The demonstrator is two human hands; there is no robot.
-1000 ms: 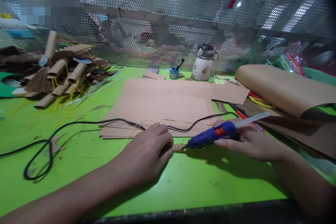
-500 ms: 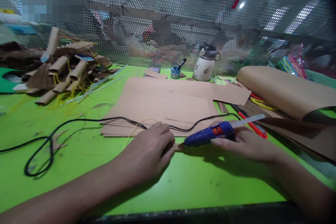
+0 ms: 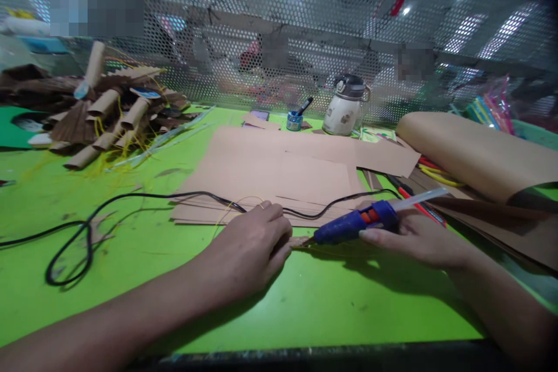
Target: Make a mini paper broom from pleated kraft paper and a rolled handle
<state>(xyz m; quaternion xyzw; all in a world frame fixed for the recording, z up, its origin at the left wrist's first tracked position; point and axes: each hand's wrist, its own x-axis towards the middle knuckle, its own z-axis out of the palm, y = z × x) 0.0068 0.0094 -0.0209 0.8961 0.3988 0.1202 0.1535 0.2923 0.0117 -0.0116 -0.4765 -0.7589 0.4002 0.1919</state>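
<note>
My right hand (image 3: 418, 238) is closed around a blue hot glue gun (image 3: 355, 222), which has a clear glue stick (image 3: 422, 198) poking out of its back. The gun's nozzle points left and meets a narrow brown paper strip (image 3: 300, 242) on the green table. My left hand (image 3: 257, 241) presses the other end of that strip, its fingers bent together and covering most of it. A thin yellow string (image 3: 226, 209) loops out behind my left fingers. Just beyond both hands lies a stack of brown paper sheets (image 3: 244, 168).
A black cord (image 3: 131, 195) loops over the table at left and crosses the paper. Paper tubes with yellow strings (image 3: 104, 104) pile up at far left. Behind stand a white bottle (image 3: 342, 107) and a blue jar (image 3: 294, 121); rolled brown paper (image 3: 475, 145) lies right, near a red-handled tool (image 3: 422, 206).
The glue gun has slid slightly to the right along the strip, so more of the strip shows beside my left hand. My left hand keeps its hold. The whole view has shifted a little.
</note>
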